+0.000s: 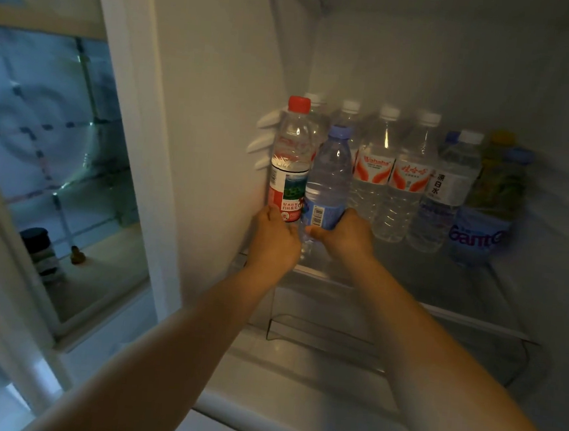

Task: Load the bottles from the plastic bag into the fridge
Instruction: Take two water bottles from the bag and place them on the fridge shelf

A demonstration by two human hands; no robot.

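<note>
Inside the open fridge, several water bottles stand in rows on a glass shelf point(441, 291). At the left end stands a red-capped bottle point(290, 157) with a red and white label; my left hand point(274, 238) grips its lower part. Beside it, a blue-capped bottle point(329, 178) with a blue label stands in front, and my right hand point(346, 234) grips its base. Further right are two white-capped bottles with red labels point(406, 184), a white-capped bottle with a white label point(446, 195) and a blue-labelled bottle point(481, 232). The plastic bag is out of view.
The fridge's left wall point(214, 140) lies close beside my left hand. A clear drawer point(334, 336) sits under the shelf. Left of the fridge a white-framed glass panel point(51, 147) shows a dark jar point(38, 245) on a ledge.
</note>
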